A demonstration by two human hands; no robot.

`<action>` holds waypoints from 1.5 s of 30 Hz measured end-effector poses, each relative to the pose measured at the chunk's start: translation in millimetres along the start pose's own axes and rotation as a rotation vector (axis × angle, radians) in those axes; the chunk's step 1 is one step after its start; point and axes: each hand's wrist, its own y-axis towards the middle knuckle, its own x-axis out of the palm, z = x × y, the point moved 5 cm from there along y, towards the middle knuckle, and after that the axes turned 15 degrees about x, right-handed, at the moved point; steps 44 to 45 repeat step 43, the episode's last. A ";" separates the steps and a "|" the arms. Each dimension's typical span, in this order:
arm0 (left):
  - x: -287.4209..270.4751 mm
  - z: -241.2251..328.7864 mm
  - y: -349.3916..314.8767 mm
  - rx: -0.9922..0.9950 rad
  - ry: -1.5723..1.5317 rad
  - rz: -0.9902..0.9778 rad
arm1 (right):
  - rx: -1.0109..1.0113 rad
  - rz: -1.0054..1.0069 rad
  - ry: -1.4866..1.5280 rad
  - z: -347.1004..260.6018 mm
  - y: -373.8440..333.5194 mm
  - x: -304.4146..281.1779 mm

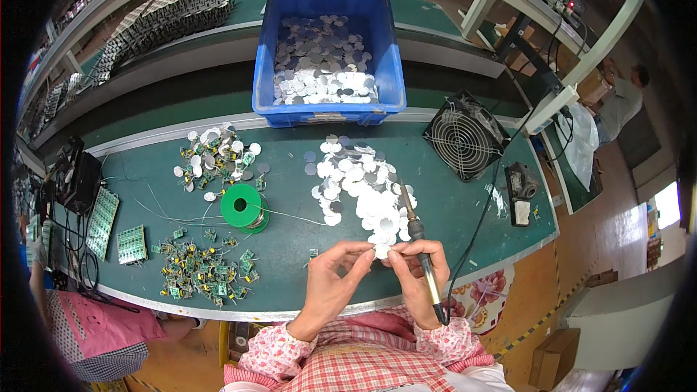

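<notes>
Both my hands meet at the table's front edge, pinching one small round white disc between thumbs and fingers. My left hand grips its left side. My right hand pinches its right side and also carries a soldering iron, whose tip points away over the discs and whose cable trails right. Just beyond my fingers spreads a loose pile of white and grey discs. To the left stand a green spool of solder wire, a heap of small green circuit boards and a cluster of boards with discs attached.
A blue bin of discs stands at the back. Toward the right are a black fan and a soldering iron stand. Board panels lie at left. A co-worker in pink sits left; another person is far right.
</notes>
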 end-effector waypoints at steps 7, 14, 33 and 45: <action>-0.8 -3.0 0.6 -0.038 -0.114 0.049 | -0.022 0.016 0.015 1.7 -0.3 1.2; -9.8 -5.9 -0.2 -0.089 -0.168 0.113 | -0.122 0.016 -0.268 -5.1 6.9 1.3; -44.4 -4.5 14.1 -0.052 -0.246 0.288 | -0.413 -0.192 -0.505 -47.7 -8.5 25.1; -49.0 -7.2 15.1 -0.043 -0.277 0.313 | -0.431 -0.152 -0.441 -41.8 -4.5 29.1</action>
